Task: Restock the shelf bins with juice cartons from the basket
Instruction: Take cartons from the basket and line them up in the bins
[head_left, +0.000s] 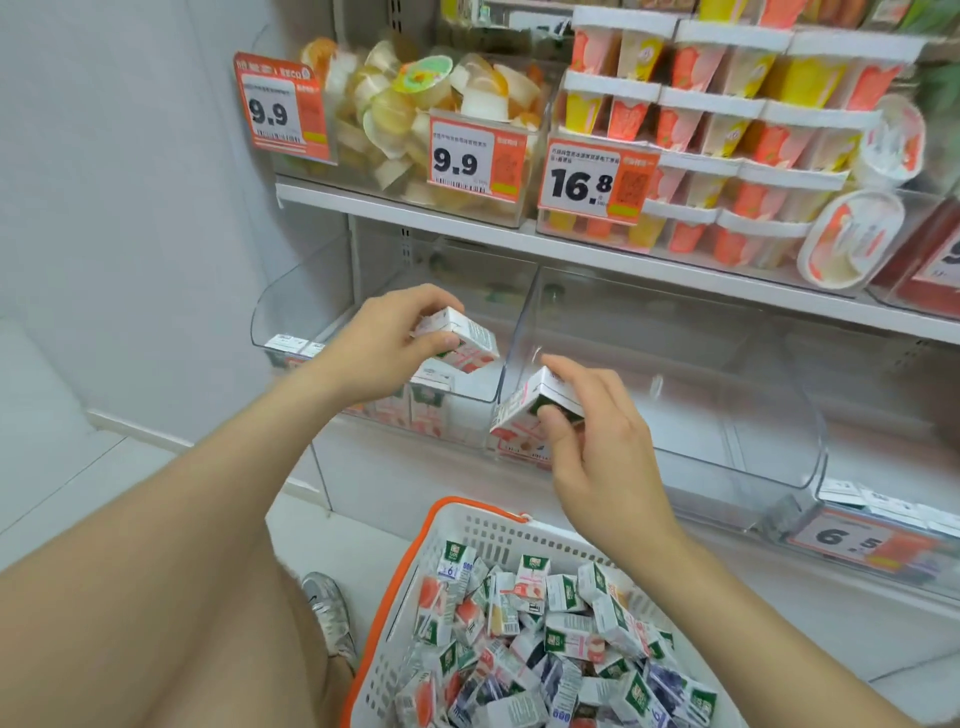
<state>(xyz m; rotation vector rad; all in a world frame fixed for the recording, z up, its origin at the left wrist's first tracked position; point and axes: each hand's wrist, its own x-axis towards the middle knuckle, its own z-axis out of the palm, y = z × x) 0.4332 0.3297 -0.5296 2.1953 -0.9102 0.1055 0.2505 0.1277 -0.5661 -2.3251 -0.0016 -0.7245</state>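
We are reaching both bare arms forward from the lower corners of the view toward the clear shelf bins. Our left hand (387, 345) is raised over the left bin (291, 312), wrist bent slightly down, thumb and fingers pinching a small juice carton (460, 338) that is tilting above the cartons already standing in that bin. Our right hand (597, 431) is hovering lower, at the front edge of the divider between the left bin and the middle bin (675, 374), thumb pressing the near face of a second carton (535, 410) while the fingers are curling over its top; this carton is leaning to the left. Below our hands, the white basket (498, 525) with the orange rim is sitting on the floor, holding a loose heap of cartons (561, 639) lying at every angle.
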